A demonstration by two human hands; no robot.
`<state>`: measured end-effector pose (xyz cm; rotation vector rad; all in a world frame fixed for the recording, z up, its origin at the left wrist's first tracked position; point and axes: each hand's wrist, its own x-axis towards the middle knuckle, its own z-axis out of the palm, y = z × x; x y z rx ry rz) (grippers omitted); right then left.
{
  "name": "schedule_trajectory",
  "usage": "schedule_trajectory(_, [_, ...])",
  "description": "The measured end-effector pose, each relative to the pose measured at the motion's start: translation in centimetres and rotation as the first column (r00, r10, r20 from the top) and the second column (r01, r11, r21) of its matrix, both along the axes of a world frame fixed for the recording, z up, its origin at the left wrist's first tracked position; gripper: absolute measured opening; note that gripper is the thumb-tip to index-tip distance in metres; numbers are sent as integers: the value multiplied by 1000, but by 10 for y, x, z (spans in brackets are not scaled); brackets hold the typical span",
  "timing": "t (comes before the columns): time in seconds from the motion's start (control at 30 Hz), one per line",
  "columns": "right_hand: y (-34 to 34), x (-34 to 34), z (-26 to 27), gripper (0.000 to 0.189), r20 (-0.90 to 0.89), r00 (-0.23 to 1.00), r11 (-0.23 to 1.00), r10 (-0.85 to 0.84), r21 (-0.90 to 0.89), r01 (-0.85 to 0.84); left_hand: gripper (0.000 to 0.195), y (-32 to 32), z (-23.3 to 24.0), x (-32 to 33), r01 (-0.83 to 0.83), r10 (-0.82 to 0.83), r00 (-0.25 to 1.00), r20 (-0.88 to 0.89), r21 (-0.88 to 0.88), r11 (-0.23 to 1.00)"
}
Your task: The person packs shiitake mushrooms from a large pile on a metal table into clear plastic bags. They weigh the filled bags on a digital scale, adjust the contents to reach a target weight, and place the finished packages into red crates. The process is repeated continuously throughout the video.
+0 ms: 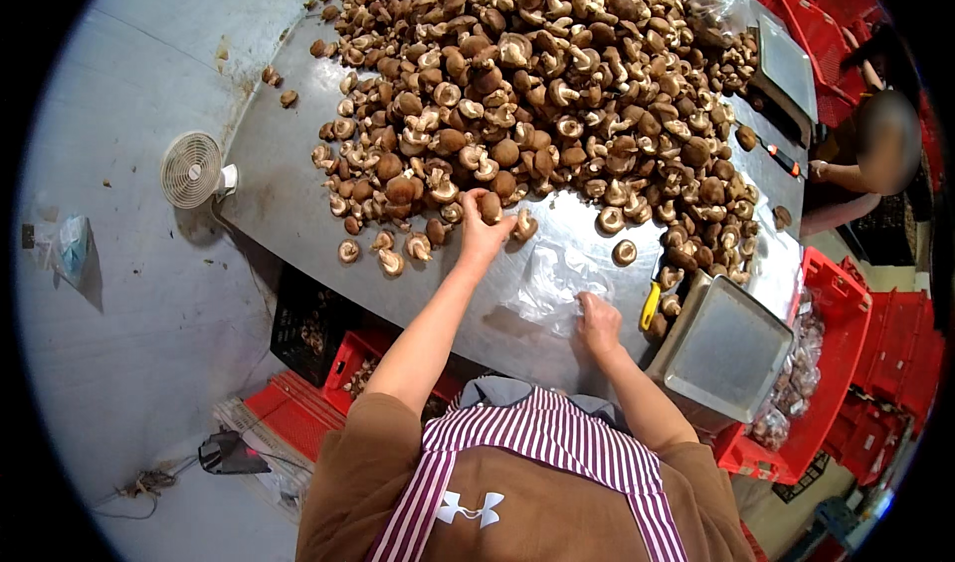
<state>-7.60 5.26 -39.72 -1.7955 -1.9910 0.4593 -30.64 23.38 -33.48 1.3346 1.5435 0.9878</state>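
Observation:
A large heap of shiitake mushrooms covers the far part of a metal table. At the heap's near edge my left hand has its thumb and fingers around a brown-capped mushroom. Another mushroom lies just right of those fingers. My right hand grips the edge of a clear plastic bag, which rests on the metal. To the right of that hand lies a knife with a yellow handle, beside a few loose mushrooms.
A weighing scale with a metal tray stands at the right, next to a red crate of bagged mushrooms. Farther off are a second scale, a knife with an orange-black handle and another person. A fan is at the left wall.

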Motion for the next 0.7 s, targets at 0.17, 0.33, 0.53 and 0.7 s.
schedule_trajectory(0.17, [-2,1,1,38,5,1000,1000,-4,-7,4,32,37,15,3,15,313,654,688,-426,905])
schedule_trajectory(0.33, [-1,1,0,35,22,1000,1000,-6,19,6,35,86,29,26,-41,-16,831,-555,-90,995])
schedule_trajectory(0.53, [0,-1,2,35,15,1000,1000,-21,7,20,59,104,32,37,30,-243,664,-707,-300,954])
schedule_trajectory(0.7, [-1,-2,-5,36,-16,999,998,-32,45,33,58,79,14,29,-52,1,859,-511,-84,995])
